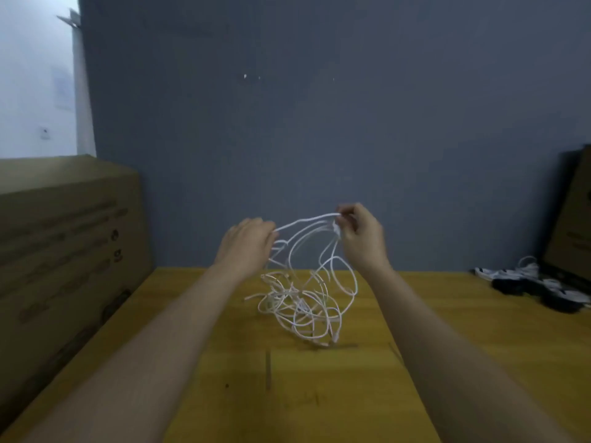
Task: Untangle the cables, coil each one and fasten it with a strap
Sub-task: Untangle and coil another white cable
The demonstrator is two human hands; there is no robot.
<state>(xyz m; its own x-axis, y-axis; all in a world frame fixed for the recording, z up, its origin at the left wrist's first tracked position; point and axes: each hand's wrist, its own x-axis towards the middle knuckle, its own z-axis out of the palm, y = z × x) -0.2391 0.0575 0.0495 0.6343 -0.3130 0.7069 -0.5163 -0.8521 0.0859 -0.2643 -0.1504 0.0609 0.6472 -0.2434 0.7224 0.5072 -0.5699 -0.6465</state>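
A tangle of thin white cables [303,302] hangs in the air above the yellow wooden table [447,330], its lowest loops close to the tabletop. My left hand [248,243] grips strands at the upper left of the tangle. My right hand [361,235] pinches a strand and a small white plug at the upper right. One strand stretches taut between the two hands. Both hands are raised in front of the grey wall.
A large cardboard box [64,251] stands along the table's left side. At the far right lie coiled white cables with black straps [537,286], below a dark leaning board [572,225]. A grey wall [319,123] closes the back.
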